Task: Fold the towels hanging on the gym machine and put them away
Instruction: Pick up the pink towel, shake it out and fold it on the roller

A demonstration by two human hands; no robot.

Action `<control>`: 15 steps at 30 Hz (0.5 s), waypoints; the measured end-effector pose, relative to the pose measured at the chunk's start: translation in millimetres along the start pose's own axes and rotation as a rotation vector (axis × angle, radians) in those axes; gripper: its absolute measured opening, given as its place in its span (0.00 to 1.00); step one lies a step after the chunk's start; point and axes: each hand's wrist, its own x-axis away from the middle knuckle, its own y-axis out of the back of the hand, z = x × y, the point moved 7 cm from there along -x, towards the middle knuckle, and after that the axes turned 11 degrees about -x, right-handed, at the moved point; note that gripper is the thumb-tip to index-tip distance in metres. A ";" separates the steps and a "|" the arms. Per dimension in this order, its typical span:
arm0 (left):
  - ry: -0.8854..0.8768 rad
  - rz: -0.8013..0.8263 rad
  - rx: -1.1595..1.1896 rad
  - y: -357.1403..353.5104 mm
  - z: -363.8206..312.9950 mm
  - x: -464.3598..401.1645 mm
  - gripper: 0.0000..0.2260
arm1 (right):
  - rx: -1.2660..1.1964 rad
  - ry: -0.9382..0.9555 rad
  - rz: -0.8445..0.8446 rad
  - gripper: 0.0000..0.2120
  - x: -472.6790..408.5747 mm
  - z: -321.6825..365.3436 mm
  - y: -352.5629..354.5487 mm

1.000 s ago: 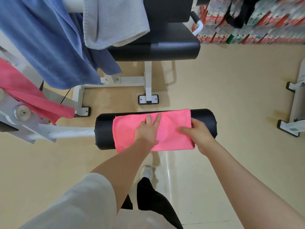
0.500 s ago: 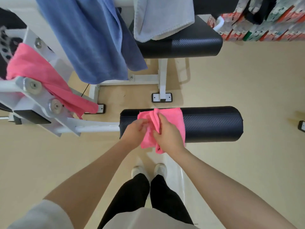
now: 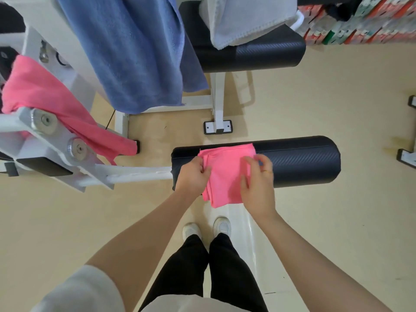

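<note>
A folded pink towel (image 3: 226, 174) lies across the black padded roller (image 3: 299, 162) of the gym machine, its lower edge hanging over the front. My left hand (image 3: 193, 175) pinches the towel's left edge. My right hand (image 3: 258, 183) rests on its right side, fingers curled over the fabric. A second pink towel (image 3: 56, 104) hangs over the white machine arm at the left. A blue towel (image 3: 135, 52) hangs from the frame above, and a light grey towel (image 3: 243, 16) lies draped over the black seat pad (image 3: 258, 55).
The white machine frame (image 3: 54, 143) juts in from the left. Its white legs and a foot plate (image 3: 218, 127) stand on the beige floor behind the roller. Stacked colourful boxes (image 3: 364, 23) line the top right. Another white stand's feet (image 3: 407, 156) sit at the right edge.
The towel went from spread wide along the roller to folded narrower. My right hand carried its right side over to the left, then moved back onto the folded towel's right side.
</note>
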 end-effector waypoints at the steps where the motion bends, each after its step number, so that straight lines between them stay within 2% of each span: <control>1: -0.013 -0.013 -0.008 1.2 0.3 -0.1 0.12 | 0.052 -0.039 -0.034 0.23 -1.6 -6.6 6.2; 4: -0.030 -0.063 -0.009 5.0 1.2 1.7 0.13 | 0.159 -0.146 0.056 0.28 -5.9 -21.3 -3.6; 7: -0.039 -0.113 -0.073 11.6 1.9 3.8 0.05 | 0.263 -0.172 0.056 0.31 -8.4 -24.3 -10.3; 8: -0.095 -0.166 -0.144 17.0 -4.8 7.1 0.05 | 0.286 -0.181 0.051 0.31 -8.6 -24.9 -11.5; 10: -0.351 -0.286 -0.338 17.2 -28.4 14.1 0.07 | 0.296 -0.200 0.055 0.32 -9.1 -27.2 -13.8; 12: -0.603 -0.296 -0.528 2.0 -44.6 25.7 0.09 | 0.255 -0.191 0.063 0.31 -9.2 -28.7 -14.5; 13: -0.642 -0.190 -0.595 -9.1 -47.3 27.3 0.12 | 0.217 -0.179 0.060 0.30 -9.5 -28.8 -13.4; 15: -0.521 0.041 -0.698 -27.4 -37.7 22.0 0.21 | 0.117 -0.159 0.045 0.29 -11.2 -28.4 -9.8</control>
